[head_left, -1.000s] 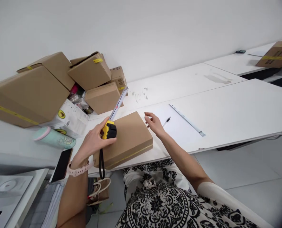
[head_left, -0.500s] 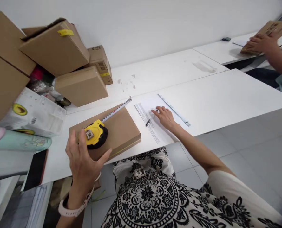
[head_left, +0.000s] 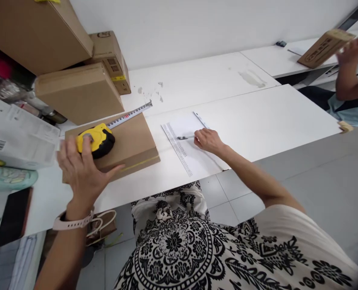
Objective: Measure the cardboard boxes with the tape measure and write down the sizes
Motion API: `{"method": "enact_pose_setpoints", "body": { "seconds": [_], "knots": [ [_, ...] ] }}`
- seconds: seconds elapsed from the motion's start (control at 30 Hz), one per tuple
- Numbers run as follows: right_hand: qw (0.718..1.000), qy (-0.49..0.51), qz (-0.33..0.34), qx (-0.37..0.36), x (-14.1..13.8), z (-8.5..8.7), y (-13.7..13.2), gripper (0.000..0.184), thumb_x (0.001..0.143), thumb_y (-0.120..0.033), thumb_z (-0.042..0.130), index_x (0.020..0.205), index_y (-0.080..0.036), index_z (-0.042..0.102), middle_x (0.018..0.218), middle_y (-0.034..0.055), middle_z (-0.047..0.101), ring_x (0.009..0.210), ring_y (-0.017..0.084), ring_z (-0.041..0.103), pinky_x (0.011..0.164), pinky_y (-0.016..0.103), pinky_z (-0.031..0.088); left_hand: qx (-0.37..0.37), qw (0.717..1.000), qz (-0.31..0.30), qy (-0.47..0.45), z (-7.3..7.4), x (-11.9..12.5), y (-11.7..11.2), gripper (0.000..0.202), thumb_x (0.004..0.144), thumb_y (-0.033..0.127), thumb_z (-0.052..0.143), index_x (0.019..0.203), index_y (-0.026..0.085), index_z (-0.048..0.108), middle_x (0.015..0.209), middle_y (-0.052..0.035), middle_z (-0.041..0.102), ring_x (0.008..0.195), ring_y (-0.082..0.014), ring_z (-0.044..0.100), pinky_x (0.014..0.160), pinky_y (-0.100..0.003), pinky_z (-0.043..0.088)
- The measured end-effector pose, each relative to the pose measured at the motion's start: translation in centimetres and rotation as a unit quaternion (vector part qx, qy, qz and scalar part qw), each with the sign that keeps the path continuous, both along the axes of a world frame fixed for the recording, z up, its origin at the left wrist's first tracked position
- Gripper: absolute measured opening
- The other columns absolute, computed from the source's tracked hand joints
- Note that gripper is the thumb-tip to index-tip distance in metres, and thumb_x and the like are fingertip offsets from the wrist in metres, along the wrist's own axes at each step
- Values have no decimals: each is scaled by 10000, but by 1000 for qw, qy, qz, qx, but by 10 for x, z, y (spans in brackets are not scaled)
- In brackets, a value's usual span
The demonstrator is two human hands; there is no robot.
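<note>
My left hand (head_left: 83, 169) rests at the near left end of a flat cardboard box (head_left: 136, 141). Its fingers are spread against the back of a yellow and black tape measure (head_left: 96, 139), with the thumb stretched along the box's near edge. The metal tape runs out across the box top, its hooked end just beyond the far edge. My right hand (head_left: 209, 141) is closed around a pen (head_left: 186, 137), whose tip points left over a sheet of paper (head_left: 185, 121) with printed columns. Part of a ruler (head_left: 199, 119) shows beyond that hand.
Cardboard boxes (head_left: 79, 92) are stacked at the back left. A white carton (head_left: 15, 129), a mint bottle (head_left: 11, 179) and a dark phone (head_left: 14, 213) lie on the left. At far right a co-worker's hand (head_left: 352, 50) holds a box (head_left: 325, 48).
My right hand has taken up the pen that lay on the sheet. The view has shifted, so things on the table appear further left. The co-worker's box has been tilted.
</note>
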State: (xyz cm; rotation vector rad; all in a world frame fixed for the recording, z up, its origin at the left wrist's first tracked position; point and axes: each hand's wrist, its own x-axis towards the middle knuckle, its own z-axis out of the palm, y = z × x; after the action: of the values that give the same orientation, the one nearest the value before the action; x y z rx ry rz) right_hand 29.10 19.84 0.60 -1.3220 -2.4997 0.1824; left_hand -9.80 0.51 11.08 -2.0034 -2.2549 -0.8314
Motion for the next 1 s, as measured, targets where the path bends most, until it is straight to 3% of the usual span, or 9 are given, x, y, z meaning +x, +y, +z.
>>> {"method": "enact_pose_setpoints", "body": {
  "seconds": [0.1,0.17,0.2,0.27,0.37,0.5,0.63,0.87,1.0],
  "knots": [
    [972,199,-124,1,5,-4,-27,96,898,-310,496,905,-231,551,724,47,630,668,215,565,664,373,444,1,998,-28,-62,-28,40,-5,865,826,564,733,1555,224,413,1647,-82,434,1603,-439,-47,1142,-758,269],
    [902,394,-169,-55,0,-12,-43,86,874,-335,512,894,-252,501,686,-12,587,606,183,562,634,347,462,-3,988,-109,-108,-59,92,-8,638,866,465,706,1426,190,571,1510,-142,593,1547,-407,332,1245,-686,263],
    [860,470,-175,-93,-4,-17,-48,100,867,-347,521,898,-256,494,670,-32,569,586,173,564,624,337,473,-53,972,-199,-116,-75,121,-8,571,910,444,658,1411,178,585,1482,-157,618,1501,-377,430,1258,-644,284],
    [791,561,-181,-164,-11,-29,-54,141,857,-379,551,909,-251,521,668,-44,575,583,161,583,635,331,501,-123,929,-335,-101,-105,173,-6,672,936,479,625,1490,118,504,1568,-216,520,1518,-374,406,1276,-623,253],
    [744,598,-203,-219,-16,-42,-61,216,860,-436,608,923,-229,599,775,-3,665,672,165,655,726,348,548,-163,903,-397,-21,-134,209,0,893,923,520,647,1594,35,311,1684,-274,284,1595,-403,195,1288,-644,134],
    [734,599,-208,-245,-16,-46,-88,297,849,-504,705,942,-229,642,801,13,693,736,182,682,772,359,561,-163,893,-418,25,-145,185,1,696,1009,324,534,1618,105,279,1703,-195,300,1604,-329,207,1298,-621,62],
    [754,575,-195,-251,-27,-43,-122,333,802,-496,802,861,-245,590,725,-28,613,660,149,589,656,300,506,-119,890,-426,114,-143,156,-2,527,1005,193,512,1527,155,449,1638,-151,452,1542,-291,370,1271,-537,266],
    [762,571,-141,-271,-54,-50,-110,354,846,-547,741,987,-254,601,909,15,678,814,181,668,777,351,548,-100,924,-338,146,-146,179,5,465,1001,213,545,1452,99,533,1581,-270,471,1457,-377,472,1168,-539,405],
    [787,531,-168,-265,-59,-50,-101,270,876,-461,698,822,-240,552,670,-42,573,609,138,551,603,294,465,-94,932,-317,148,-148,185,4,570,1004,278,554,1501,13,462,1560,-274,500,1441,-371,481,1169,-507,407]
  ]
}}
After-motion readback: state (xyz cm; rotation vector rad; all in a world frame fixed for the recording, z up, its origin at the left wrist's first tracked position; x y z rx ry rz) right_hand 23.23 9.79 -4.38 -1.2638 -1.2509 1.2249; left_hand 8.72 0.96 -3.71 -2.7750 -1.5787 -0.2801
